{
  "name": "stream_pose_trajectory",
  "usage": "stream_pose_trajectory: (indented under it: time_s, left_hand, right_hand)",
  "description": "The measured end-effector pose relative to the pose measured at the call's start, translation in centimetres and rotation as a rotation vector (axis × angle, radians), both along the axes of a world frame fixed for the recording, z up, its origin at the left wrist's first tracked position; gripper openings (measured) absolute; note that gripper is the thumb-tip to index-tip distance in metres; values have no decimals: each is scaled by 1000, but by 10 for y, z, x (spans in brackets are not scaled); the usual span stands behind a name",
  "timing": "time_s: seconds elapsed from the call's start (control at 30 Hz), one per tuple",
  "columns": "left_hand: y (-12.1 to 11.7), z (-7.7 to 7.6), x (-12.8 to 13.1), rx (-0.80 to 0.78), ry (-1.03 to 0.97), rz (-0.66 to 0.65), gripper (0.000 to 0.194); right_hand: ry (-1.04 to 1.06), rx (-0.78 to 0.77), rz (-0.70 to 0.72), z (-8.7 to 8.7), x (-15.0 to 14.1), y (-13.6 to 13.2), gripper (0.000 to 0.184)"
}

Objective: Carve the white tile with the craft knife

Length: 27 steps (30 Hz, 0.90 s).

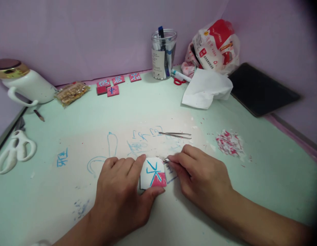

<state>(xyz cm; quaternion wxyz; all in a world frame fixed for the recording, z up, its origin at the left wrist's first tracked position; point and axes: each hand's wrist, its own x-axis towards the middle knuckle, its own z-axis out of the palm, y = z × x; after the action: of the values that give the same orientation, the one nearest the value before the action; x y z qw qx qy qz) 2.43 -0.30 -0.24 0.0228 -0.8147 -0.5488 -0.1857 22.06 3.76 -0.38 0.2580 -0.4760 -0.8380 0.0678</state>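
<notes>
Left hand (119, 191) grips a small square tile (153, 173), white with blue strokes and a red corner, fingers closed on its left and lower edges; the tile lies on the pale green surface (71, 218) at centre front. Right hand (199, 177) pinches a thin metal tool (167, 159), its tip at the tile's upper right corner. Tweezers (175, 134) lie just beyond. Red-and-white scrapings (229, 142) sit to the right.
</notes>
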Motion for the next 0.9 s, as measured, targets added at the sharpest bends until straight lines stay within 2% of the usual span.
stream_pose_trajectory:
  time_s: [0.6,0.8,0.9]
  left_hand:
    - [1,-1,0,24,-46,-62,51]
    - [0,-2,2,11,-66,-40,49]
    - [0,-2,2,-2,-69,-24,48]
  right_hand:
    - [8,-47,4,1,-7,0,23]
    - [23,-69,167,0,1,9,24]
    - [-7,-44,262,2,8,11,35]
